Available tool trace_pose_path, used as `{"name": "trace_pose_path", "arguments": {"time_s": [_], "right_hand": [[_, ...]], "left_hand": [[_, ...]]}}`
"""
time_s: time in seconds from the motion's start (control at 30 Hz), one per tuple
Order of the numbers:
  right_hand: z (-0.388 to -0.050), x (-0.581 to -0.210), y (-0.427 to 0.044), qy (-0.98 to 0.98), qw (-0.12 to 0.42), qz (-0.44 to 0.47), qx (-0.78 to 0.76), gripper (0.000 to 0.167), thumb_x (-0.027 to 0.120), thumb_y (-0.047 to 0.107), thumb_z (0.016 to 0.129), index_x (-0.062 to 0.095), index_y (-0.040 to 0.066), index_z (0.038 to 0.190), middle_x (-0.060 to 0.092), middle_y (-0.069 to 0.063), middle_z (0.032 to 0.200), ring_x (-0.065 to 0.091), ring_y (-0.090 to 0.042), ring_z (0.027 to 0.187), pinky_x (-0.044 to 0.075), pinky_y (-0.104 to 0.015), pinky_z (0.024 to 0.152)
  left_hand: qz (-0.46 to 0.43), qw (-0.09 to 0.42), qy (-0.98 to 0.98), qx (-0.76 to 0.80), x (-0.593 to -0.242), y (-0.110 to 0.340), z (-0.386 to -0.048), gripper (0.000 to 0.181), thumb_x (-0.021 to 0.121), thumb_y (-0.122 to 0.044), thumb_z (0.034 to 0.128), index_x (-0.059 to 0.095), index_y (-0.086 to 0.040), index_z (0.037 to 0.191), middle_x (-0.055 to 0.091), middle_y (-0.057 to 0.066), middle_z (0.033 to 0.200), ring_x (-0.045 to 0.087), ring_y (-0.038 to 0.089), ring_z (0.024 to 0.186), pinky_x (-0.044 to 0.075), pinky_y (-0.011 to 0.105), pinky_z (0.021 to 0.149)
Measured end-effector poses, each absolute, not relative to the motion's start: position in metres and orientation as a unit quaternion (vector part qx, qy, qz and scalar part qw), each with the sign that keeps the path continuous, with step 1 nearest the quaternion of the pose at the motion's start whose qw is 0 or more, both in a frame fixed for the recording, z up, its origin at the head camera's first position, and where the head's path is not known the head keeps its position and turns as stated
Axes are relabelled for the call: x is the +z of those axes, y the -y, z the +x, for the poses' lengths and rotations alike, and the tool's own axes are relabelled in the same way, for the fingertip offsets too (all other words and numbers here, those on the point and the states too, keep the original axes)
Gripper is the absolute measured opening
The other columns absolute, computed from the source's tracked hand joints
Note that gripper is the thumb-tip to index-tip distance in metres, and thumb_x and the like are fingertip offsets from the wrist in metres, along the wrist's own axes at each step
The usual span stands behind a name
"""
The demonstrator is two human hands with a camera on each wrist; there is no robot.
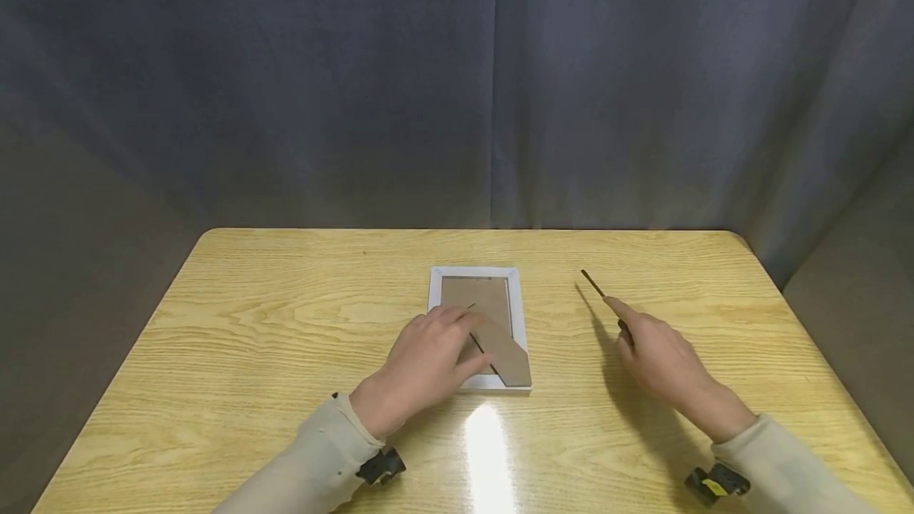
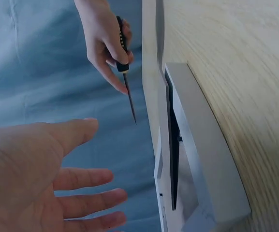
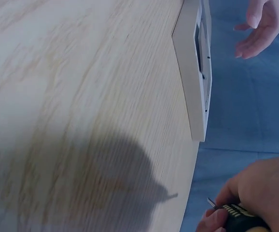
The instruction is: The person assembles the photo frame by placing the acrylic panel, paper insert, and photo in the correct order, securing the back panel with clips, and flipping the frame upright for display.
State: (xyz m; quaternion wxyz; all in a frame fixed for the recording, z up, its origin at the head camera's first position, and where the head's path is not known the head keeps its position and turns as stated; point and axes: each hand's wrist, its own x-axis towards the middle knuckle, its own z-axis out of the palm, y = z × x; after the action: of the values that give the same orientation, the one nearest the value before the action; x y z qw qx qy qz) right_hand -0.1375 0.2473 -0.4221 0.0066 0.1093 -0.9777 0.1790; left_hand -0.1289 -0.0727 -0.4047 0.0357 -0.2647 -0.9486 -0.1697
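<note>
A screwdriver [image 2: 123, 67] is gripped by the right hand [image 2: 102, 36]. The left hand [image 2: 37, 174] is held, fingers extended, near the frame [image 2: 204, 150], which is set on the table [image 2: 255, 87].

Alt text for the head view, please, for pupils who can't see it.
A person's right hand holds a screwdriver above a wooden table, while the left hand hovers over a white frame. A brown board lies askew on it; a dark curtain hangs behind.

Room to pass btwn frame [image 1: 474, 271] & screwdriver [image 2: 123, 43], but L fingers [image 2: 93, 202] & brown bd. [image 1: 510, 357] obstruct frame's near half.
</note>
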Motion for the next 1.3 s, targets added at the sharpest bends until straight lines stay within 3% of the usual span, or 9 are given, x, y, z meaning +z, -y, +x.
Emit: {"name": "trace_pose_path", "arguments": {"time_s": [0.37, 0.83, 1.1, 1.3], "right_hand": [[-0.135, -0.419, -0.232, 0.975, 0.012, 0.135, 0.177, 0.053, 0.049, 0.003, 0.097, 0.046, 0.005, 0.149, 0.043, 0.0, 0.066, 0.032, -0.011, 0.053, 0.026, -0.025, 0.045], [-0.131, -0.419, -0.213, 0.975, 0.011, 0.143, 0.172, 0.055, 0.051, 0.004, 0.092, 0.05, 0.008, 0.147, 0.055, -0.002, 0.075, 0.044, -0.014, 0.062, 0.034, -0.028, 0.047], [-0.132, -0.42, -0.203, 0.974, 0.003, 0.151, 0.171, 0.053, 0.052, 0.005, 0.096, 0.05, 0.01, 0.148, 0.064, -0.007, 0.085, 0.045, -0.015, 0.063, 0.035, -0.028, 0.048], [-0.132, -0.418, -0.195, 0.972, 0.01, 0.164, 0.167, 0.053, 0.054, 0.005, 0.095, 0.05, 0.011, 0.148, 0.063, -0.004, 0.081, 0.044, -0.013, 0.062, 0.035, -0.027, 0.049]], "left_hand": [[-0.237, 0.034, 0.953, -0.186, -0.412, 0.089, -0.134, 0.058, 0.071, -0.045, 0.0928, 0.063, -0.007, 0.135, 0.067, 0.013, 0.133, 0.061, 0.032, 0.127, 0.052, 0.05, 0.102], [-0.202, 0.008, 0.966, -0.164, -0.421, 0.104, -0.135, 0.064, 0.072, -0.046, 0.0914, 0.062, 0.001, 0.134, 0.062, 0.018, 0.139, 0.056, 0.035, 0.133, 0.05, 0.052, 0.104], [-0.203, -0.015, 0.968, -0.145, -0.424, 0.107, -0.135, 0.079, 0.078, -0.048, 0.0856, 0.055, 0.005, 0.14, 0.057, 0.02, 0.144, 0.051, 0.036, 0.137, 0.049, 0.053, 0.106], [-0.203, -0.036, 0.969, -0.135, -0.426, 0.109, -0.135, 0.094, 0.083, -0.051, 0.0785, 0.05, 0.007, 0.144, 0.054, 0.021, 0.147, 0.048, 0.037, 0.138, 0.049, 0.052, 0.105]]}}
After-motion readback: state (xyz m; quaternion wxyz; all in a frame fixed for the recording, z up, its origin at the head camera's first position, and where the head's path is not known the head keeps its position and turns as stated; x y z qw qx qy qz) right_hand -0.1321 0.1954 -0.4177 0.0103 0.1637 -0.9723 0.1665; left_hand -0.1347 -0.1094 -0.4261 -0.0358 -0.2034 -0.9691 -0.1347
